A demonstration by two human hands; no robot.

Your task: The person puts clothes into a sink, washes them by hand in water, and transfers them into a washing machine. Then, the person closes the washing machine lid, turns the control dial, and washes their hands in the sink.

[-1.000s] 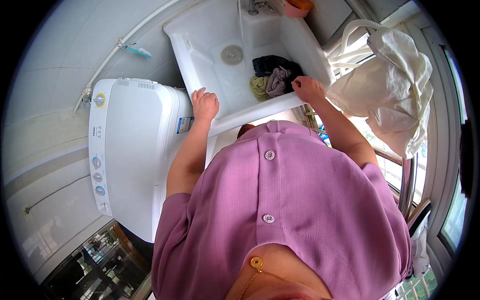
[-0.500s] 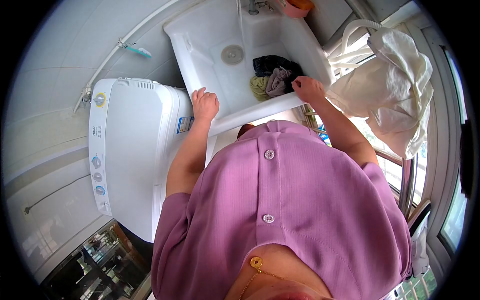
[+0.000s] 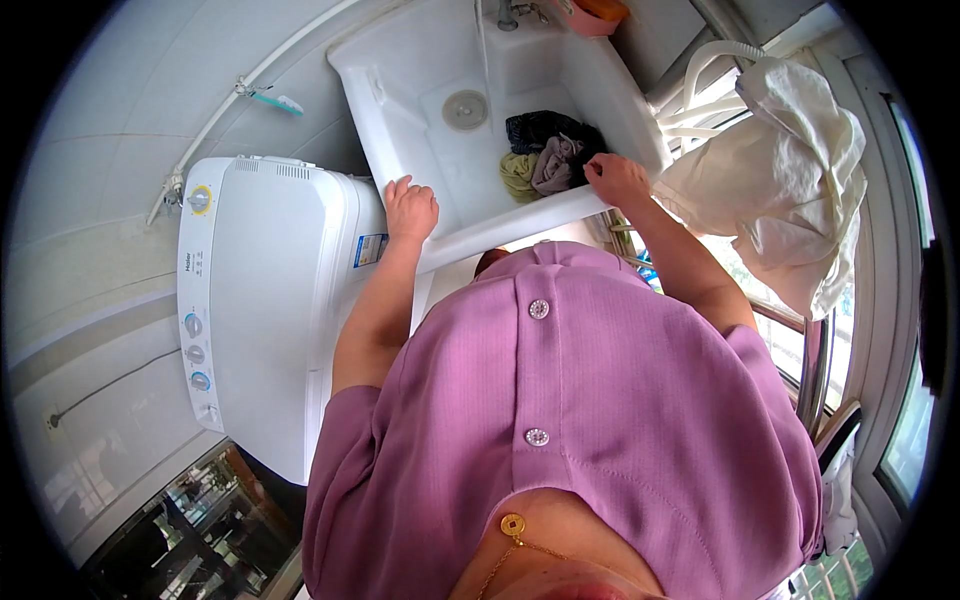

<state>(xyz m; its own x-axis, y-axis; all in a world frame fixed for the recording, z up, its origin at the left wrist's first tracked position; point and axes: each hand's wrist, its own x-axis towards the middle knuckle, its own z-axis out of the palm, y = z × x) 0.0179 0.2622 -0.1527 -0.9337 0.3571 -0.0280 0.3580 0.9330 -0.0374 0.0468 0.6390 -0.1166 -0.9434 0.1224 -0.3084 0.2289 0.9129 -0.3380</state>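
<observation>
My left hand (image 3: 411, 208) rests on the near-left corner of the white sink (image 3: 480, 222), its fingers apart and lying over the rim. At the right end of the front rim, my right hand (image 3: 616, 179) is closed, with its fingers curled over the edge. Right beside those fingers, a small heap of clothes lies in the basin: a dark garment (image 3: 540, 130), a mauve-grey one (image 3: 553, 166) and a yellow-green one (image 3: 518, 176). Whether my right fingertips touch the dark cloth is unclear. A thin stream of water (image 3: 484, 50) runs from the tap (image 3: 508, 14).
A white washing machine (image 3: 270, 300) stands close on the left. The drain (image 3: 465, 110) lies in the basin floor. To the right, pale cloth (image 3: 780, 190) hangs near the window. A pink container (image 3: 592, 17) sits at the sink's back right corner. A teal-handled brush (image 3: 278, 102) hangs by the wall pipe.
</observation>
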